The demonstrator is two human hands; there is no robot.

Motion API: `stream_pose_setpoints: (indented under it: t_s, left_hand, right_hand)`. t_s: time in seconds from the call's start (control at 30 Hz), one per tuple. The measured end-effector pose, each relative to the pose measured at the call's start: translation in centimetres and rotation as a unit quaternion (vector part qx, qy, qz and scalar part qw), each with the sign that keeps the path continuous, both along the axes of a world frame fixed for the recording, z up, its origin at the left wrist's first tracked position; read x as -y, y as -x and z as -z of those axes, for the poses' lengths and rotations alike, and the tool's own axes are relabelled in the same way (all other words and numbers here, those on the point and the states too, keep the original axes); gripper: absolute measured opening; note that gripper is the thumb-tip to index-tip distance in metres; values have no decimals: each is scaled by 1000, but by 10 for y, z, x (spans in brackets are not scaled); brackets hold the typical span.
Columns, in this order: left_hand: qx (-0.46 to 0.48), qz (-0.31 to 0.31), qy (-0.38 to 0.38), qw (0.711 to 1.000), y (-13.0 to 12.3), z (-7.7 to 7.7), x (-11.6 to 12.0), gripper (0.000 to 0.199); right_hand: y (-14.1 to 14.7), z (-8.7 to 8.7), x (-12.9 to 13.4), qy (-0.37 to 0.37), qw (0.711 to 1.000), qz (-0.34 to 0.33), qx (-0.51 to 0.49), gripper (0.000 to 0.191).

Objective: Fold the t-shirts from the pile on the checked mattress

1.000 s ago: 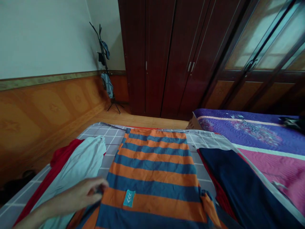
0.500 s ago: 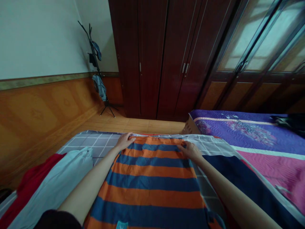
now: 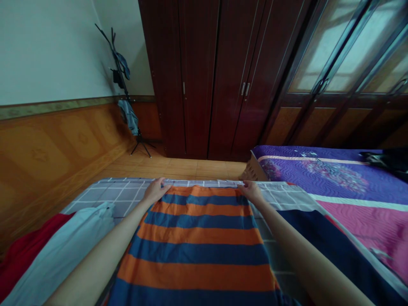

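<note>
An orange and navy striped shirt (image 3: 200, 253) lies spread in front of me, its far edge running across the near bed. My left hand (image 3: 155, 191) pinches the far left corner of the shirt between thumb and fingers. At the opposite far corner, my right hand (image 3: 251, 192) grips the cloth, with its fingertips partly hidden. Both arms stretch forward along the sides of the shirt. Left of it lie a pale blue garment (image 3: 68, 246) and a red garment (image 3: 35, 242). A dark navy garment (image 3: 321, 238) is to the right, beyond my right forearm.
Grey checked bedding (image 3: 127, 189) is under the clothes. A second bed with a purple and pink cover (image 3: 344, 174) stands at the right. Behind are a dark red wardrobe (image 3: 197, 85) and a coat stand (image 3: 123, 80) with things hanging on it.
My right hand has shifted outward to the far corner of the shirt. The left hand sits slightly further left. The shirt lies lower in view, and its small teal patch has dropped out of sight.
</note>
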State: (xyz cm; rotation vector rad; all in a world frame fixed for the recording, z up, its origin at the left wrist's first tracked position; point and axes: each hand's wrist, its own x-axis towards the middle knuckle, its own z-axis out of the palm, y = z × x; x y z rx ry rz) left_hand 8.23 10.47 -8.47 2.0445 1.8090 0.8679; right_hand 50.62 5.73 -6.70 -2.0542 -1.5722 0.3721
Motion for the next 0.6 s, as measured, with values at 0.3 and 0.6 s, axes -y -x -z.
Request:
stream_pose_setpoints:
  t_s: [0.3,0.6]
  left_hand:
    - [81,13,0,997,27,4,27,31]
    - [279,-64,-21,958,39,13,16,46]
  right_hand:
    - [-10,1,33,122,991,-18,51,25]
    - [-19,6,26,90,995,-22,28,26]
